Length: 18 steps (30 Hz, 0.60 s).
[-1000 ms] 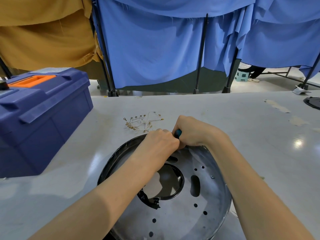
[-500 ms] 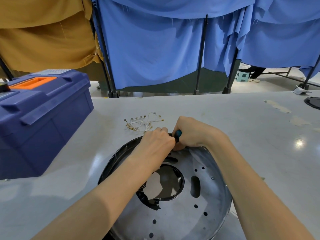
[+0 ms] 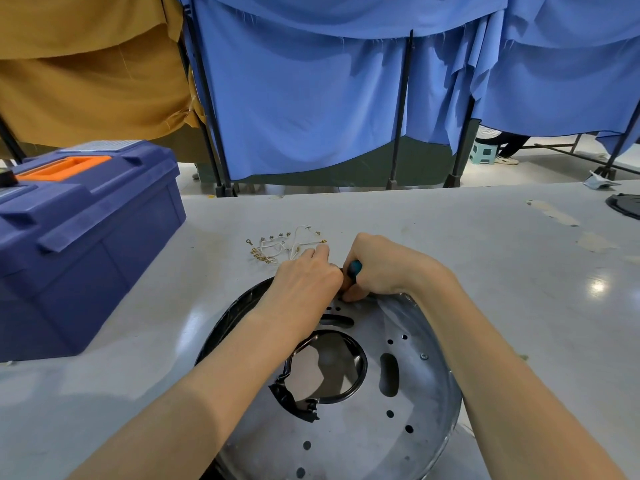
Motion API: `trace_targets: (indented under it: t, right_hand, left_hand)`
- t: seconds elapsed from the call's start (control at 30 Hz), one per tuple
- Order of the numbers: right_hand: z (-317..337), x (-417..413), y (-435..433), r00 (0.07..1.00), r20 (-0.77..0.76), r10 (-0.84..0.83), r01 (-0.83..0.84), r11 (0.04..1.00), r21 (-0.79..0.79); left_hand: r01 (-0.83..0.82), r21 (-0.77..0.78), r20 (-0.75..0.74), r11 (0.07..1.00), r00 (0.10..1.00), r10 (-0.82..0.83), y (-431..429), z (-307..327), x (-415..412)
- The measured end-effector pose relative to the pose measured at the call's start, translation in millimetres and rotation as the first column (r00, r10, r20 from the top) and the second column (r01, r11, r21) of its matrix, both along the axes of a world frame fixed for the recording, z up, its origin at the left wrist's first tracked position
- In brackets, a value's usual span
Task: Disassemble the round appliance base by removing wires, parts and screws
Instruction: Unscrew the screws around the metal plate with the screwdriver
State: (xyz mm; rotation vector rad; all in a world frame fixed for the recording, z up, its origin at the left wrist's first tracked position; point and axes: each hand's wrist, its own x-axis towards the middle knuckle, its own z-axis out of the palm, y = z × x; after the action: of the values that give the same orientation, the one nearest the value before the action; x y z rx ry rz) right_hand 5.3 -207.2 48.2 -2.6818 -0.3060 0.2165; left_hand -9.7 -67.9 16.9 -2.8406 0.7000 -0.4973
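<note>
In the head view, the left hand (image 3: pixel 308 275) has uncurled since half a second ago. Its fingers now stretch forward off the rim, and their tips reach the near side of the small bundle of white wires with brass terminals (image 3: pixel 277 247). I cannot tell whether they touch it. The right hand (image 3: pixel 381 268) remains wrapped tightly round the teal-handled screwdriver (image 3: pixel 354 268), with the thumb pressed low at the far rim of the round silver metal appliance base (image 3: pixel 408 393). The base has not moved. It lies flat towards the near edge of the grey desk (image 3: pixel 485 254), and a black plastic ring (image 3: pixel 360 368) lines its central opening. The blue plastic toolbox with an orange handle (image 3: pixel 86 237) sits shut at the desk's left edge, its contents hidden.
</note>
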Motion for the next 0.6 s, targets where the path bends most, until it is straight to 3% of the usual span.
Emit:
trace_targets:
  t: [0.33,0.6]
  right_hand:
    - [1,2,-1,1.0,-0.003,0.013,-0.013,1.0,0.014]
    - [3,1,-7,0.997,0.007,0.072,-0.072,0.995,0.073]
  left_hand:
    - [0.008,-0.172,-0.07,0.985,0.997,-0.02,7,7,-3]
    - [0.075,-0.556,0.096,0.828,0.995,-0.025,11,13,-2]
